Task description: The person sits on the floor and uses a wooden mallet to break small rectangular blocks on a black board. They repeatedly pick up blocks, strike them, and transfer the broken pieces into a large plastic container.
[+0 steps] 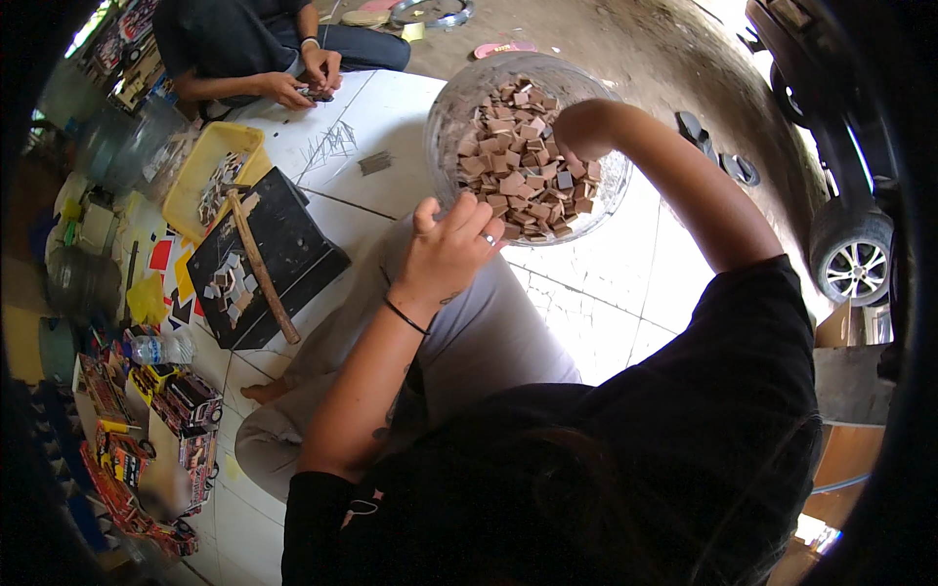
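A round, clear plastic tub (445, 146) in front of me holds a heap of small brown wooden-looking pieces (518, 156), a few with a grey face. My right hand (586, 129) reaches over its right side, fingers curled down at the heap; the fingertips are hidden. By the tub's near rim, above my knee, is my left hand (454, 242), wearing a ring. Its fingers are bent together, and whatever they may hold does not show. To the left, a wooden-handled hammer (256, 264) lies across a black box (283, 230) with small grey pieces (231, 285) on top.
A yellow basin (256, 146) with small pieces stands behind the box. Thin metal pins (330, 144) lie on the white tiles. Across from me, another person's hands (311, 83) handle a small dark thing. Toy trucks (186, 400) and a plastic bottle (164, 349) are at left.
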Demonstrator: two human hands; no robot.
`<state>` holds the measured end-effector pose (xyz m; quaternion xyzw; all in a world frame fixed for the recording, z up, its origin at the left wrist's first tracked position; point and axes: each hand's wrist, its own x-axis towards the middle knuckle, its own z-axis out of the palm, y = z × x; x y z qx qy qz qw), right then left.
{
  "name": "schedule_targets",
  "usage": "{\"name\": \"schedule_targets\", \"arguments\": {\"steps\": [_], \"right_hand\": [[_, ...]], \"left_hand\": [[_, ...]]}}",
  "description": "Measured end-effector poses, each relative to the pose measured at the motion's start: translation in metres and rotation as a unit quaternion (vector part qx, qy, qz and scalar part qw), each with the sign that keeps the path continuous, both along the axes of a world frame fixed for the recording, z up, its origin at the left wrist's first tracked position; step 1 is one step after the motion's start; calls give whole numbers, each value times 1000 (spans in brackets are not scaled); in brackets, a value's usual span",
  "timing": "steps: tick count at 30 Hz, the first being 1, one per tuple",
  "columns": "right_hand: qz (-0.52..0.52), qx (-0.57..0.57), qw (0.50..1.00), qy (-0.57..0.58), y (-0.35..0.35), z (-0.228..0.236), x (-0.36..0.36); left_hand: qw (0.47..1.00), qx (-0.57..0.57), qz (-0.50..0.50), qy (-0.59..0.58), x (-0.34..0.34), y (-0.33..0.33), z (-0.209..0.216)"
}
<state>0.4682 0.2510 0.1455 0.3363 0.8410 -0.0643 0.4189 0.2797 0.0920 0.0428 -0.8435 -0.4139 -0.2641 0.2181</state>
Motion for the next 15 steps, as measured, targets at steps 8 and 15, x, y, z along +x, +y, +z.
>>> {"name": "schedule_targets", "arguments": {"steps": [8,15], "right_hand": [[-6,28,982,189,16,-18,1],[32,130,979,155,5,-44,-4]], "left_hand": [[1000,-5,-5,8,0,-1,2],[1000,1,-7,12,0,-2,2]]}}
